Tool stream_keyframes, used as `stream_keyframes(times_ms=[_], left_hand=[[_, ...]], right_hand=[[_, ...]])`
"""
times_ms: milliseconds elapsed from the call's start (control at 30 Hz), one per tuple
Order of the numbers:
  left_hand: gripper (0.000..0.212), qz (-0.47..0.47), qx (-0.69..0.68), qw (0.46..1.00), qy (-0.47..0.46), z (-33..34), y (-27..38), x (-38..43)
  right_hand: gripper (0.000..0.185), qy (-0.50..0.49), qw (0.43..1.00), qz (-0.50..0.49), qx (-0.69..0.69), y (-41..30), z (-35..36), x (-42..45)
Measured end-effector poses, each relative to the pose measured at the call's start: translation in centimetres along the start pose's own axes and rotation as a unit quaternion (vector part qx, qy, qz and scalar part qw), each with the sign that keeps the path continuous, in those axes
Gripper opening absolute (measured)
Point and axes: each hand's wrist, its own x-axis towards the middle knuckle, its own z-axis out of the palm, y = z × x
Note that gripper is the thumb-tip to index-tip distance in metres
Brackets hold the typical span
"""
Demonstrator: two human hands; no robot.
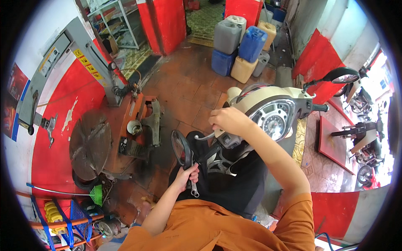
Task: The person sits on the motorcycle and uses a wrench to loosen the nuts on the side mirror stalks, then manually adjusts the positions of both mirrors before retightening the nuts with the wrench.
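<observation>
My left hand (185, 178) is wrapped around a black rear-view mirror (179, 146) by its stem, together with a steel combination wrench (195, 189) whose ring end sticks out below the fist. In front of me stands a cream motor scooter's handlebar cover (276, 91), with a round dial instrument cluster (272, 124). My right hand (230, 120) is at the near left side of that cover, above the brake lever (204, 137) and the switch housing (228, 139). Its fingers are curled, and the hand hides whatever is under the fingertips. Another mirror (342, 76) is mounted on the far handlebar side.
Several plastic jerrycans (240, 47) are stacked at the back. To the left stand a tyre-changing machine (110, 138) with a round turntable (90, 144) and a blue-and-orange rack (62, 219). Parked motorbikes (367, 141) and a red ramp board (334, 147) are on the right.
</observation>
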Motion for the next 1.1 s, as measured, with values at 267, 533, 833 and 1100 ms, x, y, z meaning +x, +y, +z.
stream_keyframes(times_ms=[267, 533, 833, 1100], left_hand=[[0.033, 0.0, -0.001, 1.0, 0.005, 0.1, 0.1, -0.2], [0.028, -0.009, 0.011, 1.0, 0.008, 0.6, 0.2, -0.3], [0.029, -0.001, 0.004, 1.0, -0.009, 0.5, -0.2, 0.1], [0.026, 0.01, -0.008, 1.0, -0.016, 0.5, 0.2, -0.3]], right_hand=[[0.013, -0.043, 0.998, 0.037, -0.027, 0.4, 0.0, -0.2], [0.026, -0.041, 0.99, 0.087, -0.107, -0.9, 0.1, 0.1], [0.021, 0.016, 0.999, -0.02, -0.048, -0.1, 0.3, -1.1], [0.016, -0.049, 0.996, 0.013, -0.078, 0.5, 0.6, 0.0]])
